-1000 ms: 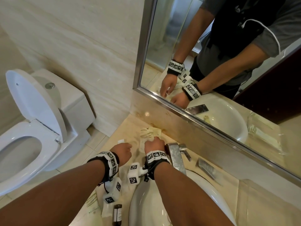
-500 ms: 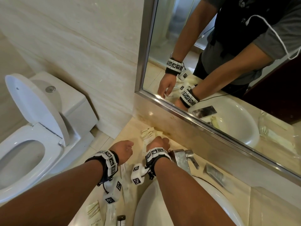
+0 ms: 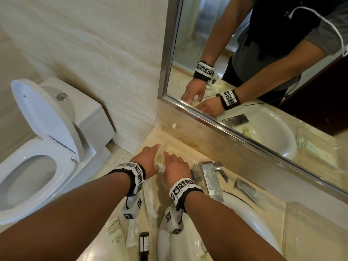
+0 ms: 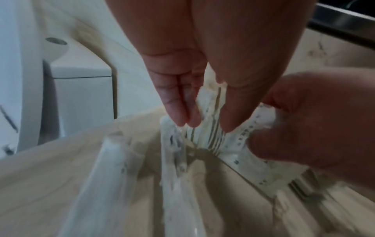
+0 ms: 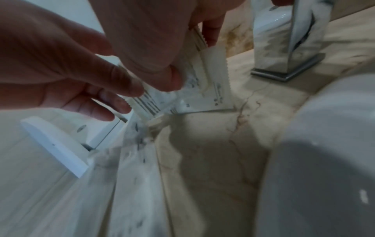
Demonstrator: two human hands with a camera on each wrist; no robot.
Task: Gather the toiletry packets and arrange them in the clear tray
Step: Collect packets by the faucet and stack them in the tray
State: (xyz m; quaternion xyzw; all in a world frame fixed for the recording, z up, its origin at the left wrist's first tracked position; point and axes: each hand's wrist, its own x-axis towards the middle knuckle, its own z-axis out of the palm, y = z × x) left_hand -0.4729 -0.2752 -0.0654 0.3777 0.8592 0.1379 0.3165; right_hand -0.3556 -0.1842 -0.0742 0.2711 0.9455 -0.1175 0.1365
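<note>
At the back left of the counter, both hands meet on a small stack of white toiletry packets (image 3: 159, 162). My left hand (image 3: 148, 159) pinches a striped packet (image 4: 205, 136) between thumb and fingers (image 4: 178, 112). Beside it, my right hand (image 3: 175, 166) grips the stack (image 5: 219, 89) between thumb and fingers, its lower edge near the counter. Long white packets (image 3: 150, 204) lie under my wrists. A silvery packet (image 3: 246, 189) lies right of the faucet. The clear tray (image 3: 293, 206) is at the right edge, only partly in view.
A chrome faucet (image 3: 209, 178) and white basin (image 3: 235, 213) sit right of my hands. Near the front edge lie a comb packet (image 3: 113, 228) and a small dark bottle (image 3: 144, 243). The mirror ledge runs behind; a toilet (image 3: 47, 147) stands left.
Both hands were fists resting near packets lying flat. Now their fingers reach forward and hold the packets between them, lifted on edge.
</note>
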